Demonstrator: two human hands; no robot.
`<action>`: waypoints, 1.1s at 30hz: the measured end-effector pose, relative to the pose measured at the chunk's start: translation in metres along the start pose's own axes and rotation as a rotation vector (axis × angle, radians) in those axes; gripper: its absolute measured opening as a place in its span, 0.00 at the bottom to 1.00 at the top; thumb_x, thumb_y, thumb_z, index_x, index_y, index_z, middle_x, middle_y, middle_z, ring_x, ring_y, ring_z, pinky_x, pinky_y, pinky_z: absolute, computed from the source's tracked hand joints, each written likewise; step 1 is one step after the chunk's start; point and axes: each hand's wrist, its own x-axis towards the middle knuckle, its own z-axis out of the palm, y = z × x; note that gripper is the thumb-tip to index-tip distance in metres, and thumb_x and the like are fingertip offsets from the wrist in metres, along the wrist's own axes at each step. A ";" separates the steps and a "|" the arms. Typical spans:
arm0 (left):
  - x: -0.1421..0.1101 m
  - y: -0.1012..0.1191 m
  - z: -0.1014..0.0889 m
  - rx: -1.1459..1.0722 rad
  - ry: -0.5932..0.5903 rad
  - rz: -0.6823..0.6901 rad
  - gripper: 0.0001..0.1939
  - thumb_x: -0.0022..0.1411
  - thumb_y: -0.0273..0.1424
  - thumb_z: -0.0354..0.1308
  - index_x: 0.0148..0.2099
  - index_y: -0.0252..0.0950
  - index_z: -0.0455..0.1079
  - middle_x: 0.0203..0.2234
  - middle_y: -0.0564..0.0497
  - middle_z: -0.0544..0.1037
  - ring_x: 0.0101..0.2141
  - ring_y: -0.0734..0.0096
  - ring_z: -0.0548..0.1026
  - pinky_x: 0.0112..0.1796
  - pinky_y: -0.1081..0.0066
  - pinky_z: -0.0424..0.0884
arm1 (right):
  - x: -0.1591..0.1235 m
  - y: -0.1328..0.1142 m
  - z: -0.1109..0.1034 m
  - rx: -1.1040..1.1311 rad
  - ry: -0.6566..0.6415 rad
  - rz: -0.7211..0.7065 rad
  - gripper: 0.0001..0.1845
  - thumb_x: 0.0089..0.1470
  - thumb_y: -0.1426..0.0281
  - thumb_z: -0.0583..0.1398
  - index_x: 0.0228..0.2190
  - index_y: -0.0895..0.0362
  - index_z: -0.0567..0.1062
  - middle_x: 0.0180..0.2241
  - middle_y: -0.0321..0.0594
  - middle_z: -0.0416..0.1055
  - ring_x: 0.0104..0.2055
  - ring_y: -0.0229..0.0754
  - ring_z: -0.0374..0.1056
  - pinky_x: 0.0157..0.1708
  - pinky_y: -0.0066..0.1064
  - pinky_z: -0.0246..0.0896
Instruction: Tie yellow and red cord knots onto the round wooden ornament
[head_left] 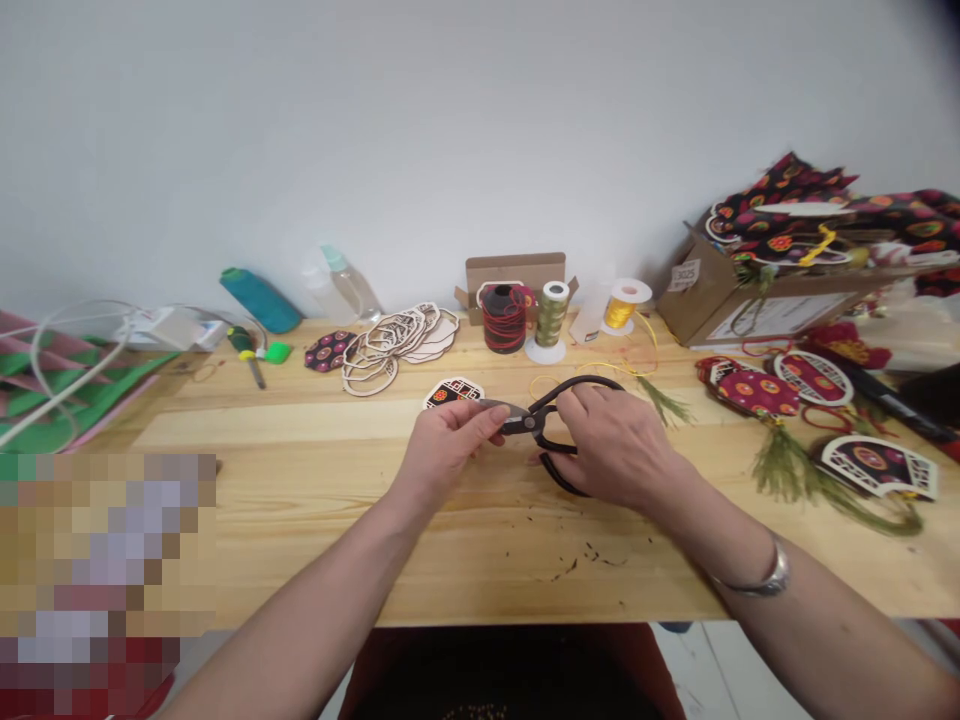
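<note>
Left hand (448, 450) is pinching the steel blades of black iron scissors (537, 424), right hand (613, 447) is clamping the looped handles, both wrists low over the wooden tabletop (300, 500).

Two bare hands (532, 445), one pair of black iron scissors (531, 422) and three cylindrical thread spools (552, 314) are counted on one pale wooden table (300, 420).

Craft workshop: wooden workbench (315, 440), thread spools (551, 315)

One camera, worn on the person's head, looks forward and down across the desk (300, 490) from close above it. The left hand (450, 450) and right hand (619, 445) sit near the centre, with a white wall (480, 130) beyond.
</note>
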 end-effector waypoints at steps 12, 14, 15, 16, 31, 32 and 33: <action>0.001 -0.002 0.001 0.113 0.073 0.011 0.10 0.50 0.37 0.65 0.24 0.35 0.77 0.17 0.50 0.77 0.18 0.75 0.66 0.21 0.72 0.58 | 0.003 0.002 -0.002 -0.008 -0.028 -0.014 0.15 0.52 0.60 0.56 0.32 0.60 0.70 0.31 0.48 0.70 0.33 0.47 0.64 0.30 0.34 0.48; 0.003 -0.002 -0.002 0.091 0.103 0.027 0.10 0.51 0.36 0.64 0.25 0.35 0.77 0.18 0.50 0.77 0.18 0.75 0.66 0.21 0.73 0.58 | 0.003 0.005 -0.001 -0.014 -0.026 0.000 0.16 0.52 0.59 0.57 0.33 0.60 0.70 0.32 0.48 0.71 0.33 0.47 0.64 0.30 0.34 0.48; 0.005 -0.002 -0.003 0.072 0.121 0.036 0.09 0.51 0.36 0.64 0.25 0.35 0.77 0.18 0.49 0.78 0.18 0.75 0.67 0.21 0.73 0.58 | 0.003 0.008 -0.001 -0.018 -0.025 0.014 0.17 0.51 0.58 0.57 0.33 0.60 0.70 0.33 0.48 0.71 0.33 0.47 0.64 0.30 0.34 0.49; 0.006 -0.002 -0.004 0.052 0.135 0.043 0.09 0.51 0.36 0.64 0.25 0.35 0.76 0.19 0.49 0.78 0.18 0.76 0.67 0.21 0.73 0.58 | 0.003 0.011 -0.001 -0.025 -0.021 0.033 0.18 0.51 0.56 0.57 0.34 0.60 0.70 0.33 0.48 0.71 0.33 0.47 0.65 0.30 0.34 0.49; -0.024 0.014 0.009 0.198 -1.190 0.063 0.06 0.53 0.31 0.63 0.28 0.46 0.80 0.27 0.48 0.81 0.30 0.63 0.79 0.32 0.68 0.73 | 0.003 0.026 -0.010 0.130 -0.256 0.092 0.18 0.48 0.58 0.61 0.36 0.58 0.74 0.36 0.44 0.75 0.36 0.45 0.69 0.31 0.31 0.54; -0.025 0.015 0.010 0.162 -1.267 0.030 0.06 0.54 0.31 0.62 0.30 0.47 0.80 0.32 0.48 0.82 0.36 0.61 0.79 0.37 0.68 0.73 | 0.003 0.024 -0.010 0.167 -0.305 0.044 0.17 0.47 0.59 0.61 0.36 0.58 0.74 0.35 0.43 0.75 0.36 0.44 0.69 0.31 0.30 0.54; -0.025 0.015 0.010 0.151 -1.314 0.003 0.07 0.55 0.31 0.61 0.34 0.47 0.80 0.36 0.48 0.82 0.41 0.59 0.78 0.40 0.68 0.73 | 0.003 0.021 -0.010 0.195 -0.350 0.008 0.16 0.47 0.59 0.61 0.35 0.57 0.74 0.34 0.42 0.75 0.35 0.43 0.69 0.31 0.30 0.54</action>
